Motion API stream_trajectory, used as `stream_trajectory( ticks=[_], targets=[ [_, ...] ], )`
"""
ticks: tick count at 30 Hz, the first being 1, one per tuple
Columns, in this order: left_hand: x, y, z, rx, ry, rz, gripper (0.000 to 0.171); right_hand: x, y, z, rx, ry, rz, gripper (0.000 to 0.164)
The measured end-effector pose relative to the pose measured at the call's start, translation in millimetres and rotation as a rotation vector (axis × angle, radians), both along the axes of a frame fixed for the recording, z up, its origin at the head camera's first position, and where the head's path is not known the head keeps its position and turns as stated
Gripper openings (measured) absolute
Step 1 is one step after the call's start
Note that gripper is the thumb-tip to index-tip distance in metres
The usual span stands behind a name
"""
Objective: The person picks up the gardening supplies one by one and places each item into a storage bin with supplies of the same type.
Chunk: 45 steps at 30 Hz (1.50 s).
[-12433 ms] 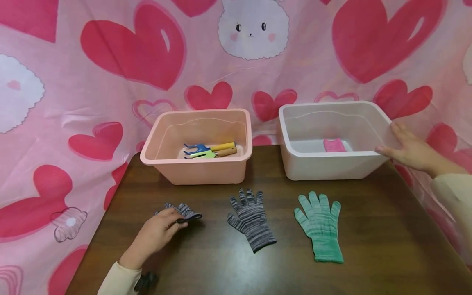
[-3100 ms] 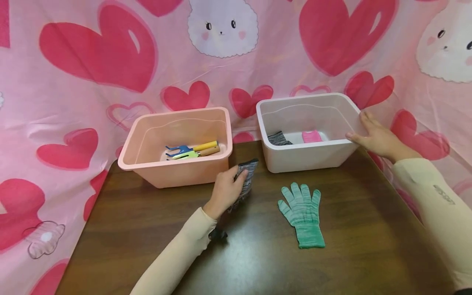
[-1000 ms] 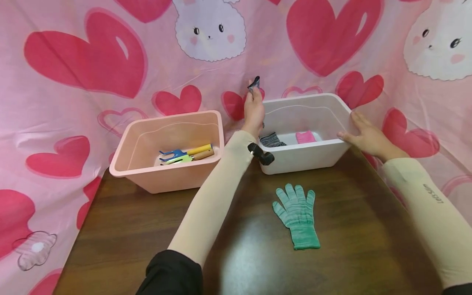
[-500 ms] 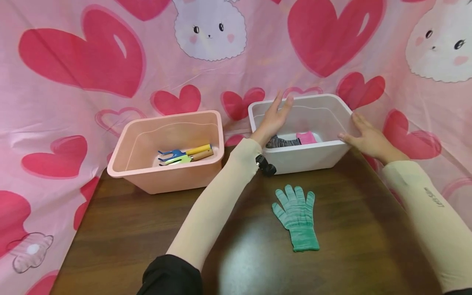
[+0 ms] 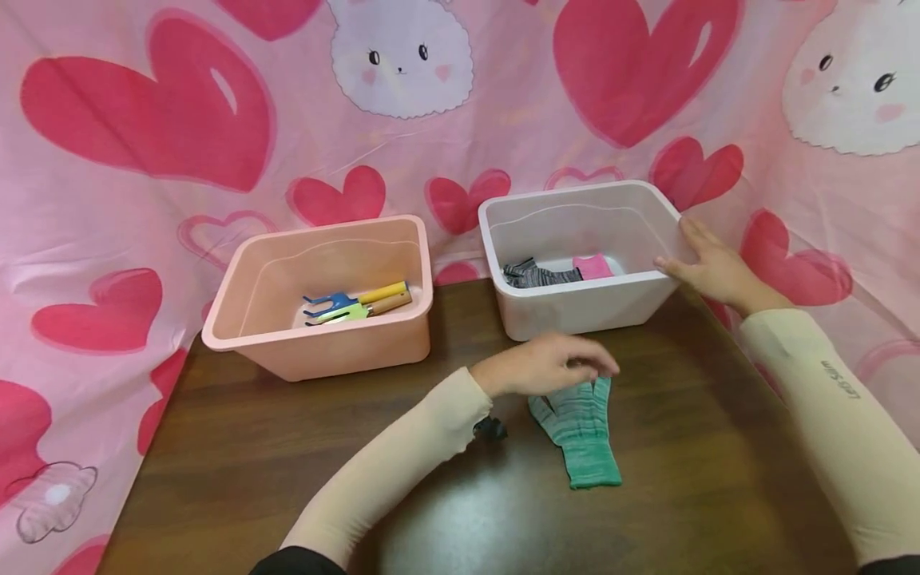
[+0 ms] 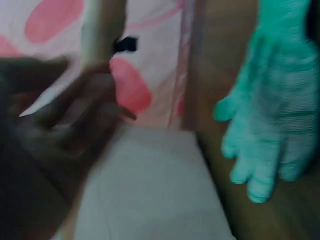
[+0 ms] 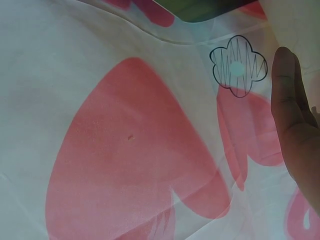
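Observation:
My left hand (image 5: 549, 363) hovers over the finger end of a green striped glove (image 5: 589, 447) on the table, hiding some of its fingertips. Its fingers are loosely bent and hold nothing; they are blurred in the left wrist view, with the green glove (image 6: 280, 110) off to one side. My right hand (image 5: 719, 267) rests against the right end of the white bin (image 5: 575, 302), thumb by the front corner. Straight fingers (image 7: 286, 85) show in the right wrist view. Inside that bin lie grey-black striped gloves (image 5: 542, 277) and a pink fabric piece (image 5: 592, 266).
To the left stands a peach bin (image 5: 345, 351) with a blue fork-like hand tool (image 5: 334, 301) with a yellow handle and a light-green one (image 5: 348, 314) with a wooden handle. A pink heart-print cloth (image 5: 431, 144) hangs behind the brown table (image 5: 237, 447).
A second grey-black glove, carried by my left hand, has gone into the white bin and been let go. That hand has come back over the green glove. My right hand stays at the bin.

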State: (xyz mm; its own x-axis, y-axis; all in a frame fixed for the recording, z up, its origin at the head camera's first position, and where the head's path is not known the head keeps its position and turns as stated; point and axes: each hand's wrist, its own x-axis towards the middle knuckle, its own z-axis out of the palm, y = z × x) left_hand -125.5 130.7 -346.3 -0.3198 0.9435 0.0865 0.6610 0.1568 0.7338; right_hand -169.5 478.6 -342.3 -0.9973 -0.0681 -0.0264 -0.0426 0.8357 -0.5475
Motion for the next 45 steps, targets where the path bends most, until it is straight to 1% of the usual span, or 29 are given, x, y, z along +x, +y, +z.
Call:
stream_trajectory(
  ticks=[1,3,4,6,7,9,12,13,15,17,18,19,23,27,29,31,33,35,38,42,45],
  targets=[
    [7.3,-2.0,-6.6,-0.107,0.047,-0.041,0.028,-0.5,-0.7,-0.3,0.005,0.0,0.002,0.099],
    [21.1,-6.1,-20.2,-0.284,0.154,-0.114,0.033,-0.5,-1.4,-0.8,0.006,-0.008,-0.001,0.099],
    [27.7,-8.0,-26.7,-0.349,0.201,-0.14,0.037,-0.2,-1.4,-1.1,0.006,-0.012,-0.003,0.099],
    [40.7,-12.5,-38.3,-0.437,0.264,-0.174,0.045,0.3,-1.4,-1.4,0.004,-0.02,-0.008,0.099],
    [46.8,-14.7,-43.9,-0.463,0.303,-0.186,0.047,0.4,-1.7,-1.6,0.001,-0.022,-0.009,0.099],
    [57.9,-18.7,-53.1,-0.514,0.393,-0.189,0.049,0.2,-2.6,-1.7,-0.003,-0.023,-0.01,0.099],
    [70.8,-20.5,-64.6,-0.556,0.565,-0.16,0.044,-0.6,-3.7,-1.7,-0.001,-0.009,-0.004,0.098],
    [73.3,-19.7,-68.0,-0.559,0.627,-0.137,0.041,-0.8,-4.1,-1.6,-0.004,-0.005,-0.004,0.097],
    [75.6,-17.3,-74.5,-0.555,0.719,-0.085,0.036,-1.4,-4.6,-1.6,-0.008,0.004,-0.002,0.096],
    [75.5,-13.4,-79.6,-0.539,0.769,-0.039,0.034,-1.6,-3.5,-1.4,-0.013,0.004,-0.003,0.096],
    [74.7,-11.7,-82.0,-0.529,0.781,-0.018,0.034,-1.5,-3.5,-1.4,-0.016,-0.002,-0.005,0.097],
    [74.0,-10.2,-84.5,-0.524,0.782,-0.003,0.034,-1.4,-3.1,-1.5,-0.018,-0.01,-0.006,0.097],
    [71.1,-6.0,-91.5,-0.515,0.744,0.041,0.034,-1.6,-2.6,-2.2,-0.001,-0.021,-0.003,0.097],
    [65.0,-4.0,-92.7,-0.498,0.73,0.082,0.025,-2.1,-3.1,-1.4,0.019,-0.01,-0.001,0.096],
    [59.7,-4.3,-91.1,-0.463,0.708,0.096,0.021,-1.9,-3.3,-0.5,0.023,-0.013,-0.004,0.096],
    [53.8,-5.4,-87.8,-0.422,0.669,0.103,0.019,-1.7,-3.5,0.1,0.022,-0.018,-0.007,0.097],
    [47.7,-6.7,-82.7,-0.369,0.606,0.116,0.018,-1.3,-3.3,0.5,0.02,-0.027,-0.011,0.098],
    [42.4,-7.9,-76.1,-0.314,0.554,0.136,0.021,-0.7,-3.2,0.8,0.02,-0.036,-0.016,0.098],
    [35.6,-9.5,-65.1,-0.24,0.504,0.183,0.026,0.1,-3.2,1.8,0.012,-0.049,-0.025,0.099],
    [27.3,-10.5,-53.5,-0.124,0.44,0.255,0.032,0.4,-4.0,2.2,0.002,-0.055,-0.029,0.099],
    [21.4,-10.4,-46.1,-0.042,0.389,0.283,0.037,0.2,-5.2,1.5,0.0,-0.045,-0.025,0.098]
  ],
)
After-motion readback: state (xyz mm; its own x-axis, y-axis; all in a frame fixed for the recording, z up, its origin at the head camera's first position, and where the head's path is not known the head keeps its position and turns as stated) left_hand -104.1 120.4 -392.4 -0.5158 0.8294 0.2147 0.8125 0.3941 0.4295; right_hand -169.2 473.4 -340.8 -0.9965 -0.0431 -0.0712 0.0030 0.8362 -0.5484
